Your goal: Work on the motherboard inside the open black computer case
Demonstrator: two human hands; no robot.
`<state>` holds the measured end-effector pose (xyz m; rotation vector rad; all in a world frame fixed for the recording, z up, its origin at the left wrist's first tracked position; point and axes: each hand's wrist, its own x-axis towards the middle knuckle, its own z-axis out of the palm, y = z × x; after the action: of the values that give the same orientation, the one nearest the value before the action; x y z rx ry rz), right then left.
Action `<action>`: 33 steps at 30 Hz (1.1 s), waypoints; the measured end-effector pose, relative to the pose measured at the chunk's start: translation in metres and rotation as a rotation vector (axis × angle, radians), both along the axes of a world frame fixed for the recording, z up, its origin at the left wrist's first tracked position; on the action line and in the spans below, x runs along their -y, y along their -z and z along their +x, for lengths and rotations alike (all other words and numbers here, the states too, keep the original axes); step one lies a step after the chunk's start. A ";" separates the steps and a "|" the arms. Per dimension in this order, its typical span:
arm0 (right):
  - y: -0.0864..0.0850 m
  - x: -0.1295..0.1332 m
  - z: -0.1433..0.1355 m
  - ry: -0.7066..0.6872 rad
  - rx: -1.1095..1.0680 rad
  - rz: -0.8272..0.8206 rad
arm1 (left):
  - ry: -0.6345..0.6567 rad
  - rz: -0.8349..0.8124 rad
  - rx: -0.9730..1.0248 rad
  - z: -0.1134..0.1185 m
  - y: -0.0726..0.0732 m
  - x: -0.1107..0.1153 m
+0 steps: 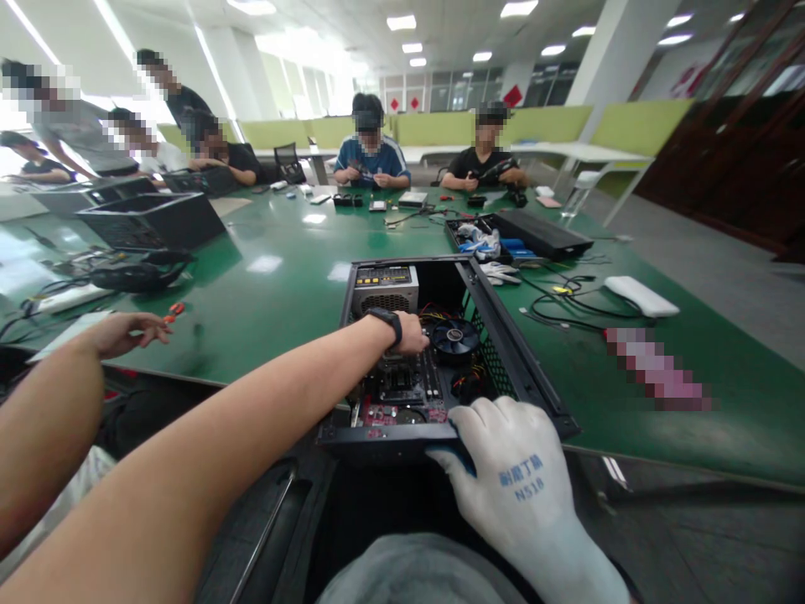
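An open black computer case (pixel 528 369) lies at the near table edge, its insides facing up. My bare left hand (pixel 413 334), with a dark watch on the wrist, reaches into it. The fingers are curled above the motherboard (pixel 402 382), between the power supply (pixel 385 289) and the round black fan (pixel 454 337); what they hold is hidden. My right hand (pixel 512 457), in a white glove with blue print, grips the near rim of the case, thumb on the outer side and fingers over the top.
At left, another person's bare hand (pixel 135 331) is beside an orange-handled tool (pixel 174 312). Cables (pixel 559 294), a white power strip (pixel 641 295) and a glove (pixel 500 273) lie right. Several people sit across the green table (pixel 283 252); another case (pixel 151 222) stands left.
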<state>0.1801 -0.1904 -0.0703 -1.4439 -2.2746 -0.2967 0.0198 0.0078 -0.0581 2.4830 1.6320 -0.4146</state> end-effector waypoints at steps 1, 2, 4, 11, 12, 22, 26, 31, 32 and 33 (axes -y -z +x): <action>0.000 -0.001 0.000 0.000 -0.005 0.000 | 0.007 0.013 0.023 -0.002 -0.005 0.001; -0.001 -0.003 0.001 -0.001 -0.009 -0.004 | 0.016 0.037 0.060 -0.004 -0.009 0.002; -0.002 -0.012 0.003 -0.003 -0.007 -0.026 | 0.020 0.118 0.168 -0.008 -0.019 0.002; -0.012 -0.092 0.000 0.055 0.166 -0.064 | -0.143 0.453 0.495 -0.040 -0.058 -0.002; -0.013 -0.109 -0.003 0.067 0.176 -0.061 | -0.173 0.473 0.533 -0.046 -0.062 -0.001; -0.023 -0.281 -0.047 0.171 0.252 -0.097 | -0.245 0.506 0.742 -0.076 -0.054 0.015; -0.029 -0.320 -0.060 0.197 0.270 -0.127 | -0.234 0.470 0.771 -0.078 -0.045 0.020; -0.032 -0.331 -0.062 0.183 0.272 -0.146 | -0.239 0.447 0.757 -0.084 -0.038 0.023; -0.032 -0.329 -0.061 0.176 0.272 -0.146 | -0.242 0.440 0.749 -0.085 -0.038 0.023; -0.032 -0.326 -0.061 0.170 0.271 -0.146 | -0.245 0.434 0.741 -0.086 -0.038 0.023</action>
<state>0.1196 0.1353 -0.0384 -1.7717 -2.4306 -0.4068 -0.0664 -0.0154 -0.0199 2.1997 1.7454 0.8679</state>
